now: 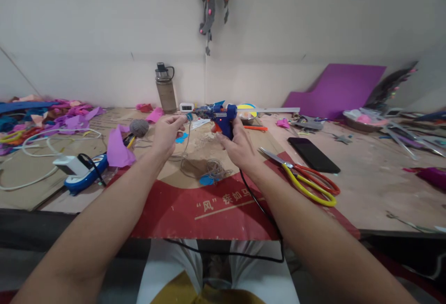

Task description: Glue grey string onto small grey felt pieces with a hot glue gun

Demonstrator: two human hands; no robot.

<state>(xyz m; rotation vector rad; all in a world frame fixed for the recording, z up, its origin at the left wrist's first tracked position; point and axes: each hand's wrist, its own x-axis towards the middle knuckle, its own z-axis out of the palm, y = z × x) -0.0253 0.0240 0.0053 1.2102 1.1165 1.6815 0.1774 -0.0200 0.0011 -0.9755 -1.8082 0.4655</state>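
So, containers first: the bottle (pixel 166 89) at the back stands upright with its lid on, and I can't really tell what's in it. The dish (pixel 360 125) far right has some pink scraps in it. The glue gun (pixel 223 115) is up off the table (pixel 365 188) in the right hand (pixel 240 148), fingers wrapped round the grip, nozzle pointing left. The left hand (pixel 167 132) is pinched tight on a blue piece (pixel 189 116) right at the nozzle tip. Scissors (pixel 306 181) and a phone (pixel 313 154) lie just right of the right wrist, and a thread tangle (pixel 212 170) sits below the hands. The cord (pixel 258 201) slips under the right forearm and over the table edge. The blue piece is too small and too finger-covered to make out.
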